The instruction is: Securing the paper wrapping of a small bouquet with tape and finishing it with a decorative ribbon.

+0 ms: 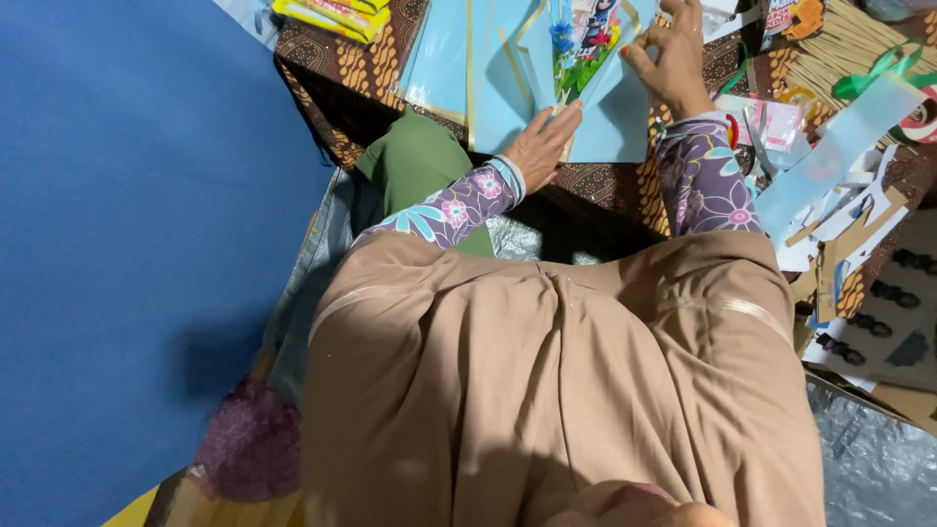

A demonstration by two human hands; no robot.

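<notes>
Pale blue wrapping sheets lie on the batik cloth; the left hand presses flat on them, while the right hand pinches a sheet's edge beside the packaged flower stick

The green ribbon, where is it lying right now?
In the head view the green ribbon lies at the top right, across a bundle of thin sticks, well right of the right hand.
</notes>
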